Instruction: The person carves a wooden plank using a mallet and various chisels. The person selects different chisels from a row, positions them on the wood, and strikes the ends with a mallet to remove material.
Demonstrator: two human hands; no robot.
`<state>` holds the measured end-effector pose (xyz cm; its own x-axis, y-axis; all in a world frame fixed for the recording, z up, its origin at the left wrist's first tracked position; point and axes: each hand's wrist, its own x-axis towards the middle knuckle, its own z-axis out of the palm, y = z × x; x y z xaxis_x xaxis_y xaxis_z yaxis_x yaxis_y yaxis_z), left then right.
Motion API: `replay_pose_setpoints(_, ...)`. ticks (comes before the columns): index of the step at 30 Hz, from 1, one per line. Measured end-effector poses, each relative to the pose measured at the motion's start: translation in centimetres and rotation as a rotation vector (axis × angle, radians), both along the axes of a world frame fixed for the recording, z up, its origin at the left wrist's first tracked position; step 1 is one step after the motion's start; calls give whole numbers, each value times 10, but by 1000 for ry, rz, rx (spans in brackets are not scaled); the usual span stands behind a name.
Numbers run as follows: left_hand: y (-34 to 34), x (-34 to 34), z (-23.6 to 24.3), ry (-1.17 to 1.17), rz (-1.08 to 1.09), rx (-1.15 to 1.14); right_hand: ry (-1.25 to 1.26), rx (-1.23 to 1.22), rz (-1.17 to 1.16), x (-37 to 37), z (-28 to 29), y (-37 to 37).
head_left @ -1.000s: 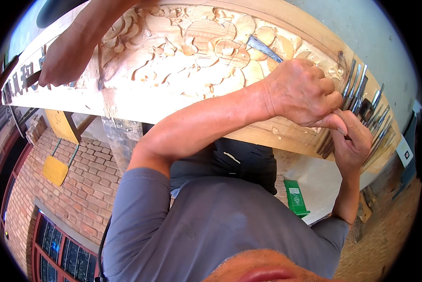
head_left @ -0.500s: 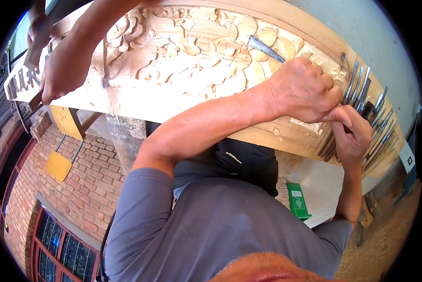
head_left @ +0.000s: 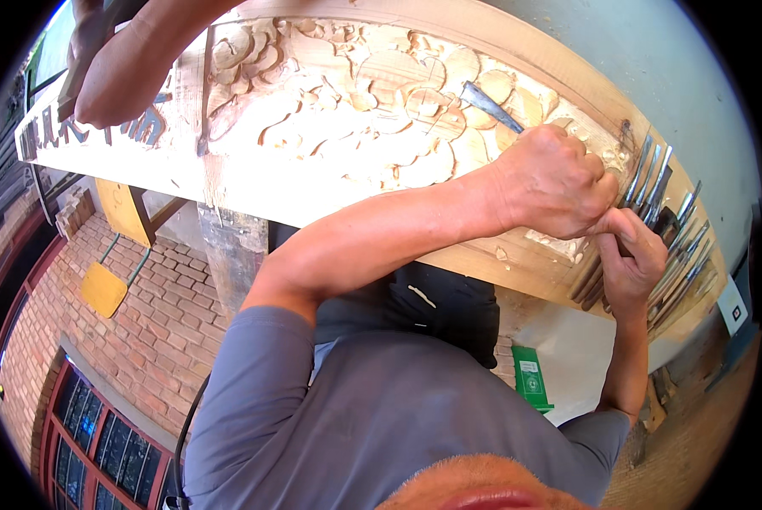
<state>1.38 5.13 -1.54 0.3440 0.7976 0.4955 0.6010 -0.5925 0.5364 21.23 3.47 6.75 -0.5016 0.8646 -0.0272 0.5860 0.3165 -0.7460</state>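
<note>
My left hand (head_left: 564, 178) is closed around a chisel, whose metal blade (head_left: 491, 106) sticks out toward the upper left over a carved wooden panel (head_left: 398, 72) with raised, rounded leaf-like shapes. My right hand (head_left: 632, 251) is closed, thumb bent, pressed against the lower right of my left fist; what its fingers hold is hidden. A row of chisels and gouges (head_left: 657, 178) lies just to the right of both hands, blades pointing away from me. Small pale wood chips lie around the fists.
A co-worker's arm and hand (head_left: 126, 76) reach over carved dark lettering (head_left: 135, 127) at the board's left. Below are a yellow-seated chair (head_left: 105, 289), a green bin (head_left: 530, 382), a weathered support (head_left: 232, 255), a brick floor (head_left: 160, 340) and a red-framed window (head_left: 101, 433).
The co-worker's hand dipped toward the board's near edge, then rose again. My joined hands keep their grip; they and the bench appear slightly lower in the picture.
</note>
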Motion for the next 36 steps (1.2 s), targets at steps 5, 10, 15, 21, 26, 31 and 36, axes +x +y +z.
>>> replay_pose_setpoints(5,-3,-3,0,-9,21,-47,4,-45,-47,-6,0,1)
replay_pose_setpoints(10,-3,4,1,6,14,-57,57,-6,-41,-1,-3,0)
replay_pose_setpoints(15,-1,3,-4,5,64,-26,57,-33,-30,-1,-9,4)
replay_pose_setpoints(21,0,6,-1,20,19,-68,63,-94,-92,8,-14,4)
replay_pose_setpoints(26,-3,3,-5,9,46,-70,57,-108,-108,1,-14,1)
replay_pose_setpoints(31,-3,-1,2,-44,33,36,69,-349,-198,13,1,4)
replay_pose_setpoints(36,0,1,0,-64,-18,48,78,-712,-406,23,5,6)
